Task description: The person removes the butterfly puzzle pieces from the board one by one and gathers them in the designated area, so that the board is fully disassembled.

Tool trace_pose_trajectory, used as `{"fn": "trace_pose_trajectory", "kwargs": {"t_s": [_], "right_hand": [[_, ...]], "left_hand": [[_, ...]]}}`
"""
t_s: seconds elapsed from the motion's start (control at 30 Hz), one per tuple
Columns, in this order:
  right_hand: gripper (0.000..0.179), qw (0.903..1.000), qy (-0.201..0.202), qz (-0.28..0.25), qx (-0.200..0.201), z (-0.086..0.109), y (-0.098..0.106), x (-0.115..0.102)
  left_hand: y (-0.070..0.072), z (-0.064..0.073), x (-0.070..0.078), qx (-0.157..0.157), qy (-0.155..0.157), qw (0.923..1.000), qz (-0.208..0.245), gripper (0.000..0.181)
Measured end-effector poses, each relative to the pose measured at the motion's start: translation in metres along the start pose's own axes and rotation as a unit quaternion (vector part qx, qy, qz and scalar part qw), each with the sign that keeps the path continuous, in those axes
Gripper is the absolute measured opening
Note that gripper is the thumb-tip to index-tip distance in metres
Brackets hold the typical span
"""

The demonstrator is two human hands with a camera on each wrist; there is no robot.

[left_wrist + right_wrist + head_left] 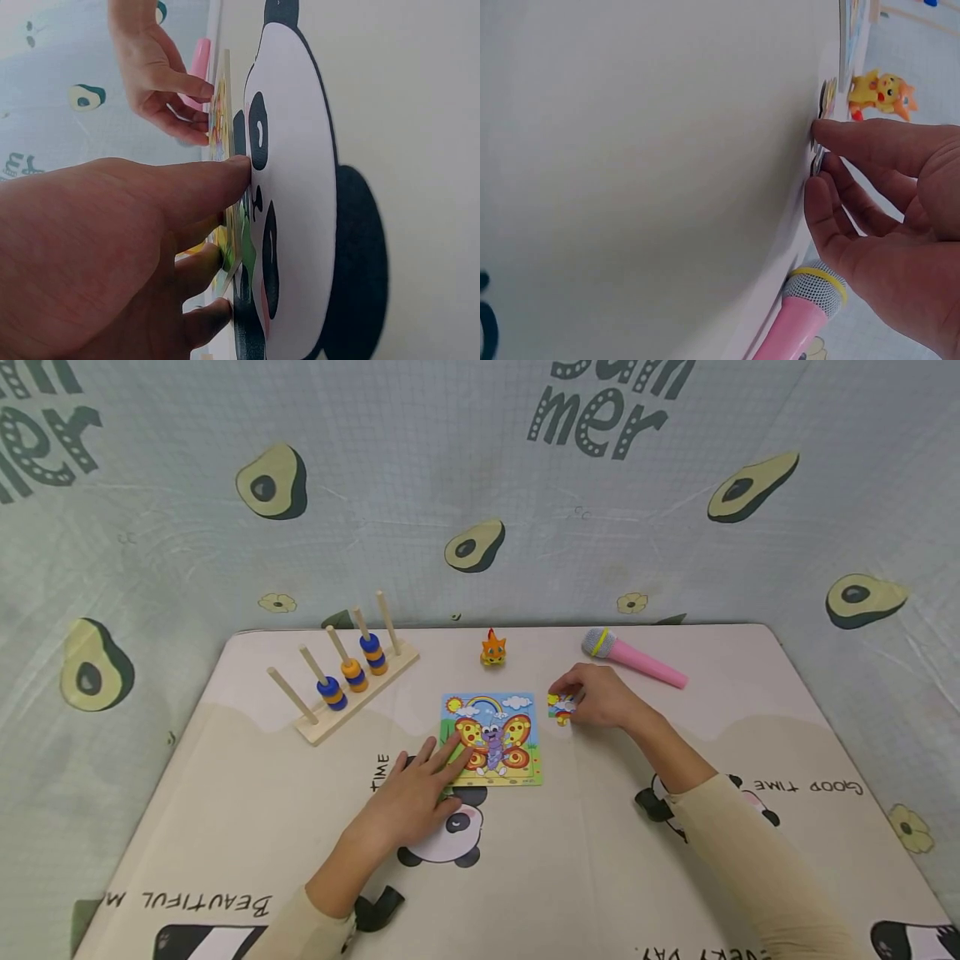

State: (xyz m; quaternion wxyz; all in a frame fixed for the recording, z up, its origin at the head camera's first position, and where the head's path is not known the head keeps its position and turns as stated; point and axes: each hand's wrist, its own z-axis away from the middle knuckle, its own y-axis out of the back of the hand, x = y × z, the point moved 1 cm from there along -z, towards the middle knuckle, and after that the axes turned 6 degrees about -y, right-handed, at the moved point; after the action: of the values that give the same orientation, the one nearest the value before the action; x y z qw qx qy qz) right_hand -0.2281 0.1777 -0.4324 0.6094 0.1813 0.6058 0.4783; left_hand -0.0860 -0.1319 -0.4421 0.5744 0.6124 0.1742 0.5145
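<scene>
Head view: a butterfly jigsaw puzzle (495, 739) lies partly under the left hand (415, 802), fingers spread; right of the puzzle, the right hand (603, 696) pinches a thin jigsaw piece (817, 160), likely light, stiff, best gripped edgewise.
</scene>
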Motion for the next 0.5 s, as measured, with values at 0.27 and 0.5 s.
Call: {"fn": "trace_pose_trajectory", "kwargs": {"t_s": [0.27,0.5], "right_hand": [[0.044,1.0000,0.002,0.001,-0.004,0.0007,0.0004,-0.0008],[0.044,1.0000,0.004,0.008,-0.004,-0.0005,0.0007,-0.0005]], "left_hand": [[-0.0017,-0.0001,-0.0006,0.001,0.000,1.0000,0.000,0.068],[-0.0002,0.0007,0.0003,0.004,-0.002,1.0000,-0.001,0.067]]}}
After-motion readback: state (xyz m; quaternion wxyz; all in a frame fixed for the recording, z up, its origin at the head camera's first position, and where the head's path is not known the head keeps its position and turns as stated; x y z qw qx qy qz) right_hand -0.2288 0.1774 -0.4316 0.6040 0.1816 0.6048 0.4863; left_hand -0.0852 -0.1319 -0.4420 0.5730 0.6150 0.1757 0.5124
